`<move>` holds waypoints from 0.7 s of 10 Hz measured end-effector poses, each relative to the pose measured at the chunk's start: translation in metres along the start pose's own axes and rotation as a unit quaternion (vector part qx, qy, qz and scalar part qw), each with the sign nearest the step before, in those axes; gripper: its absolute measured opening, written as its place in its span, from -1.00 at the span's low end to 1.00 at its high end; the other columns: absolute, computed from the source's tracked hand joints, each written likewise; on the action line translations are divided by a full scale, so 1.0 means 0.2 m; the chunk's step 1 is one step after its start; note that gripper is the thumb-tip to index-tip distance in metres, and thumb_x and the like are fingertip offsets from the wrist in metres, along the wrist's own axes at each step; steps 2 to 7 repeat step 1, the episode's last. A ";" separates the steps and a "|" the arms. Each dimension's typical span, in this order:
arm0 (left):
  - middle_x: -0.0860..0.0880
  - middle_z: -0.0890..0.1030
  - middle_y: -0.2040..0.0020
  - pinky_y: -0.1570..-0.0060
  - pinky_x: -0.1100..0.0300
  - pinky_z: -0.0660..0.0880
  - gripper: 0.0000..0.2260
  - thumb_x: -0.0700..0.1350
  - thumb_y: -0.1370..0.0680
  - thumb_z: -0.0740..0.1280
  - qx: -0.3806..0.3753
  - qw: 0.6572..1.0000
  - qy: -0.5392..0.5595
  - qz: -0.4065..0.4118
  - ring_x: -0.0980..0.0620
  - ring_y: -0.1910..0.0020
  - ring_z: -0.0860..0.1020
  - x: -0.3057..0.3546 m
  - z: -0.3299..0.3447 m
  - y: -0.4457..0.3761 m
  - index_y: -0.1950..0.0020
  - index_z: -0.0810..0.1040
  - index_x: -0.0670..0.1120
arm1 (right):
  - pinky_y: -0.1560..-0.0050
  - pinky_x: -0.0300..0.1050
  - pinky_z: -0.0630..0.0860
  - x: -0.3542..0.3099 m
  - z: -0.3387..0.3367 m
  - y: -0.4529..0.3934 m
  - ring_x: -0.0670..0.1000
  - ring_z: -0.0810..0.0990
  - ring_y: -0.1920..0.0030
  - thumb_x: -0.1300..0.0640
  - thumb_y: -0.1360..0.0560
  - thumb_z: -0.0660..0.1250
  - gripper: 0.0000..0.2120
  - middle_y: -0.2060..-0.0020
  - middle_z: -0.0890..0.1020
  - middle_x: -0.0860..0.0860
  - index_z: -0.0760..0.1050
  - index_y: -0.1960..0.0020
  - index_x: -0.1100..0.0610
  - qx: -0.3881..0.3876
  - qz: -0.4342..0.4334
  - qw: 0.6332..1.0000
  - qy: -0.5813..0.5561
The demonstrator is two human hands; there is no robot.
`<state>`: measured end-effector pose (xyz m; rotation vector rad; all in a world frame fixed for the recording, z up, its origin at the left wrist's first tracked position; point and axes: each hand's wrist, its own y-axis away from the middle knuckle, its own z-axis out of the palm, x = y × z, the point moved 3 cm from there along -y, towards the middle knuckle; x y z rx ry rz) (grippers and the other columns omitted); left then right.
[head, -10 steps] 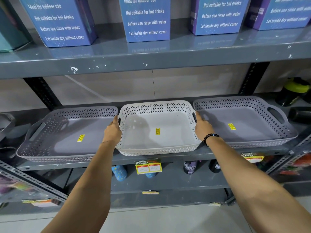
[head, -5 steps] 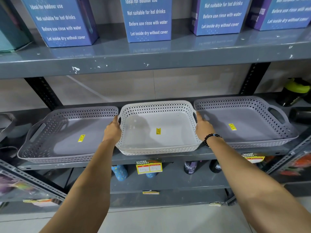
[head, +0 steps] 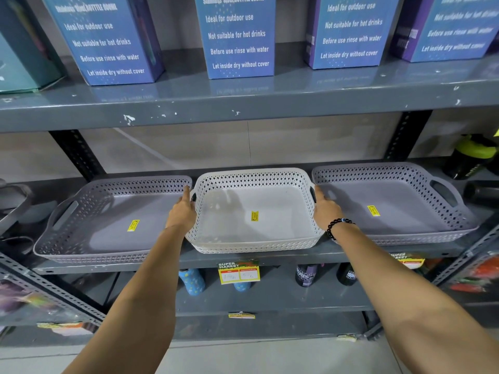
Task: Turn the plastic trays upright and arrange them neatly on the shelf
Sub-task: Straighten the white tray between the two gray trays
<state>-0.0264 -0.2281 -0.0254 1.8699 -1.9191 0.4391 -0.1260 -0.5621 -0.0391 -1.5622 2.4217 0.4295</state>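
Three perforated plastic trays stand upright, side by side, on the grey middle shelf (head: 259,259). The white tray (head: 253,238) is in the centre, with a grey tray (head: 81,238) to its left and another grey tray (head: 421,228) to its right. Each carries a small yellow sticker on its floor. My left hand (head: 181,211) grips the white tray's left handle. My right hand (head: 325,210), with a black bead bracelet at the wrist, grips its right handle. The fingers of both hands are hidden behind the tray's sides.
Blue bottle boxes (head: 237,36) line the upper shelf (head: 243,103). Dark bottles (head: 472,155) stand and lie at the right end of the middle shelf. A grey object (head: 13,201) sits at the left end. Bottles (head: 306,275) and a price tag (head: 239,272) are below.
Almost nothing has moved. Both hands stay on the white tray's handles, and the camera has tilted very slightly.
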 end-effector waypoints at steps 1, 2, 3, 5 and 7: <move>-0.20 0.25 -0.52 -0.27 -0.14 0.43 -0.51 -0.08 -0.67 0.02 0.016 1.000 -0.011 0.005 -0.30 -0.33 0.43 0.03 -0.01 0.00 -0.59 -0.06 -0.06 | 0.02 0.04 0.56 -0.01 -0.03 0.01 0.22 0.59 0.03 0.23 -0.60 0.06 -0.42 -0.26 0.43 0.35 -0.15 -0.52 0.12 0.023 -0.008 1.000 -0.005; -0.20 0.25 -0.52 -0.27 -0.14 0.43 -0.51 -0.08 -0.67 0.02 0.016 1.000 -0.011 0.005 -0.30 -0.33 0.43 0.03 -0.01 0.00 -0.59 -0.06 -0.06 | 0.02 0.04 0.56 -0.01 -0.03 0.01 0.22 0.59 0.03 0.23 -0.60 0.06 -0.42 -0.26 0.43 0.35 -0.15 -0.52 0.12 0.023 -0.008 1.000 -0.005; -0.20 0.25 -0.52 -0.27 -0.14 0.43 -0.51 -0.08 -0.67 0.02 0.016 1.000 -0.011 0.005 -0.30 -0.33 0.43 0.03 -0.01 0.00 -0.59 -0.06 -0.06 | 0.02 0.04 0.56 -0.01 -0.03 0.01 0.22 0.59 0.03 0.23 -0.60 0.06 -0.42 -0.26 0.43 0.35 -0.15 -0.52 0.12 0.023 -0.008 1.000 -0.005; -0.20 0.25 -0.52 -0.27 -0.14 0.43 -0.51 -0.08 -0.67 0.02 0.016 1.000 -0.011 0.005 -0.30 -0.33 0.43 0.03 -0.01 0.00 -0.59 -0.06 -0.06 | 0.02 0.04 0.56 -0.01 -0.03 0.01 0.22 0.59 0.03 0.23 -0.60 0.06 -0.42 -0.26 0.43 0.35 -0.15 -0.52 0.12 0.023 -0.008 1.000 -0.005; -0.20 0.25 -0.52 -0.27 -0.14 0.43 -0.51 -0.08 -0.67 0.02 0.016 1.000 -0.011 0.005 -0.30 -0.33 0.43 0.03 -0.01 0.00 -0.59 -0.06 -0.06 | 0.02 0.04 0.56 -0.01 -0.03 0.01 0.22 0.59 0.03 0.23 -0.60 0.06 -0.42 -0.26 0.43 0.35 -0.15 -0.52 0.12 0.023 -0.008 1.000 -0.005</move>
